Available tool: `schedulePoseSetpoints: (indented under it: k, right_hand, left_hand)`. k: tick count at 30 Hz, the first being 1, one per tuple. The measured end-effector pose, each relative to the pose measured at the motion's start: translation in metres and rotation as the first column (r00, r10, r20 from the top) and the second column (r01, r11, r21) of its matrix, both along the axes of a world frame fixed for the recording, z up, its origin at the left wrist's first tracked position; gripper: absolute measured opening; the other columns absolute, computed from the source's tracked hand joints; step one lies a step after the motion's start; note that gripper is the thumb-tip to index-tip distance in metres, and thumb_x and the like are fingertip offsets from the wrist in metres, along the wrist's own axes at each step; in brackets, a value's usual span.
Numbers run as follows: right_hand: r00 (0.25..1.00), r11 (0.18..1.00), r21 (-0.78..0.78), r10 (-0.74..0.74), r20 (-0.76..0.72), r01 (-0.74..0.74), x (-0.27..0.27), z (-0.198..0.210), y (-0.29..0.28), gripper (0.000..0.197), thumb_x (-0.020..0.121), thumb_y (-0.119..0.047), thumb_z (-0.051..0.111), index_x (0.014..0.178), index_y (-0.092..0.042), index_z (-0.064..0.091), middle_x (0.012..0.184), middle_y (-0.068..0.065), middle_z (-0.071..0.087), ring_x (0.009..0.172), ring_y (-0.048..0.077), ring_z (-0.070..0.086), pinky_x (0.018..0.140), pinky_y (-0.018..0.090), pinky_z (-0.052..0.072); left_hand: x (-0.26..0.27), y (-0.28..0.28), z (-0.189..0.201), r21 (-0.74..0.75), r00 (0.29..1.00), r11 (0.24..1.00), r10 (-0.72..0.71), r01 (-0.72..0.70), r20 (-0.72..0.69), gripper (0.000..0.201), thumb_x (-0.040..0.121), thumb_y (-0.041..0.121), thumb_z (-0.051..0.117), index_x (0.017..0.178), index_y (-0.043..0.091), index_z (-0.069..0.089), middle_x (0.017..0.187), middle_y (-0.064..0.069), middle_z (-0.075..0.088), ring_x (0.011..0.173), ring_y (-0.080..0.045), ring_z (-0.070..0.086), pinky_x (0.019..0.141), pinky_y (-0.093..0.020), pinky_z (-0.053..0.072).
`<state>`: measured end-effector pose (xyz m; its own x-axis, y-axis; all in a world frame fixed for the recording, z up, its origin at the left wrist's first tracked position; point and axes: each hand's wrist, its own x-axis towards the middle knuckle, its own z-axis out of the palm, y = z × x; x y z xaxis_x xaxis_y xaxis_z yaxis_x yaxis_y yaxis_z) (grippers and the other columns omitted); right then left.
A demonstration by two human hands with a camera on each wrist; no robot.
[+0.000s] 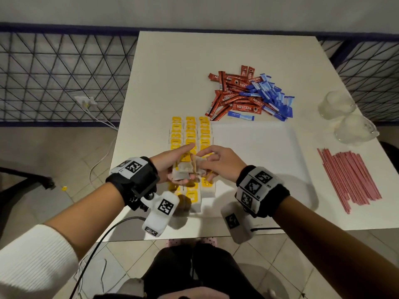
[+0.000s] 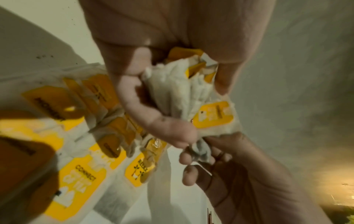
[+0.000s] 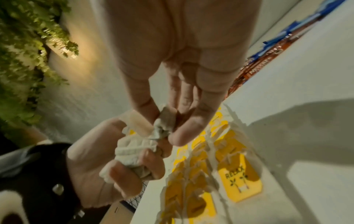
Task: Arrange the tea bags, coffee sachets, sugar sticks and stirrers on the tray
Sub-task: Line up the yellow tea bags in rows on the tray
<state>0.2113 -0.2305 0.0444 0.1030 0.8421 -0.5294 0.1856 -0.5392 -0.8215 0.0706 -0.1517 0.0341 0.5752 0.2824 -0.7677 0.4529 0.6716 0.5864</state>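
Three rows of tea bags (image 1: 190, 134) lined up along the tray's (image 1: 254, 147) left edge, near the desk's (image 1: 172, 72) front-left. Left hand (image 1: 172, 167) curled round a bunch of bags (image 1: 183, 169); right hand (image 1: 218, 162) pinching one from it. Light, soft, tearable, probably: best taken by the paper edge, gently.

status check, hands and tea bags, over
Left hand holds a bunch of tea bags. Right hand pinches one from it. Three rows on tray. Nothing in the way.
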Motion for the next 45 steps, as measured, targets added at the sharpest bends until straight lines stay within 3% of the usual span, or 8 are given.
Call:
schedulePoseSetpoints:
  k: [3,8,13,16,21,28,32,45]
  right_hand:
    - [0.98,0.995,-0.04,-0.097,-0.173,0.092,0.004,0.002,0.001,0.023,0.085,-0.003,0.062,0.105,-0.008,0.052,0.075,0.014,0.057,0.044,0.013,0.057,0.055,0.024,0.054]
    - [0.935,0.986,-0.071,-0.163,-0.314,0.148,0.008,-0.001,0.0,0.024,0.086,0.0,0.058,0.106,-0.008,0.047,0.058,0.004,0.064,0.056,0.019,0.057,0.051,0.025,0.049]
    - [0.933,0.993,-0.059,-0.116,-0.34,0.102,0.009,0.0,0.002,0.017,0.086,0.0,0.057,0.097,-0.01,0.051,0.086,0.016,0.059,0.056,0.016,0.055,0.05,0.025,0.042]
    - [0.931,0.993,-0.073,-0.117,-0.347,0.098,0.01,-0.001,0.002,0.027,0.085,0.001,0.058,0.108,-0.008,0.045,0.093,0.017,0.057,0.055,0.016,0.053,0.049,0.024,0.04]
    - [0.951,0.996,-0.068,-0.08,-0.299,0.063,0.014,0.0,-0.004,0.008,0.091,-0.008,0.054,0.091,-0.014,0.048,0.077,0.012,0.059,0.058,0.014,0.055,0.05,0.022,0.046]
    - [0.989,0.995,0.024,-0.097,-0.115,0.1,0.023,-0.004,-0.008,0.032,0.091,-0.04,0.051,0.104,-0.013,0.063,0.1,0.005,0.063,0.09,0.02,0.06,0.079,0.032,0.049]
    - [0.999,0.995,0.092,-0.039,0.021,0.037,0.027,-0.003,-0.01,0.018,0.086,-0.024,0.062,0.07,-0.02,0.057,0.079,0.004,0.056,0.081,0.019,0.053,0.082,0.034,0.045]
    - [0.976,0.992,0.067,0.118,-0.184,-0.107,0.038,0.003,-0.006,0.018,0.085,-0.007,0.061,0.071,-0.013,0.051,0.071,0.003,0.054,0.068,0.012,0.05,0.069,0.023,0.041]
  left_hand:
    - [-0.002,-0.001,0.003,0.008,0.998,0.998,0.057,-0.057,0.033,0.036,0.087,0.044,0.05,0.075,0.013,0.064,0.071,-0.007,0.06,0.054,-0.016,0.058,0.04,-0.018,0.049]
    - [-0.003,-0.002,0.006,0.13,0.987,0.984,0.102,-0.118,0.127,0.008,0.088,0.015,0.056,0.082,0.012,0.06,0.063,0.0,0.064,0.048,-0.009,0.058,0.037,-0.015,0.043]
    - [-0.001,-0.003,0.005,0.188,0.973,0.971,0.111,-0.149,0.2,0.014,0.083,0.009,0.059,0.092,0.019,0.059,0.06,-0.002,0.064,0.045,-0.009,0.057,0.035,-0.016,0.041]
    - [0.001,-0.005,0.005,0.189,0.97,0.974,0.077,-0.123,0.232,0.022,0.074,0.012,0.063,0.096,0.017,0.06,0.06,-0.003,0.063,0.046,-0.009,0.056,0.035,-0.016,0.04]
    - [0.004,-0.007,0.005,0.26,0.986,0.96,0.064,-0.102,0.151,0.01,0.078,0.012,0.065,0.086,0.006,0.063,0.056,-0.003,0.063,0.043,-0.008,0.054,0.034,-0.016,0.04]
    - [0.007,-0.014,-0.002,0.306,0.983,0.935,0.16,-0.181,0.092,0.023,0.066,0.024,0.074,0.078,0.008,0.064,0.054,-0.006,0.06,0.04,-0.013,0.052,0.035,-0.017,0.039]
    - [0.009,-0.016,-0.001,0.307,0.981,0.933,0.166,-0.188,0.095,0.026,0.072,0.035,0.069,0.07,0.01,0.064,0.063,-0.006,0.059,0.049,-0.015,0.051,0.037,-0.018,0.039]
    - [0.009,-0.019,0.011,0.321,0.934,0.878,0.327,-0.356,0.141,0.022,0.092,0.031,0.052,0.08,0.015,0.062,0.052,0.006,0.057,0.042,-0.007,0.051,0.036,-0.014,0.036]
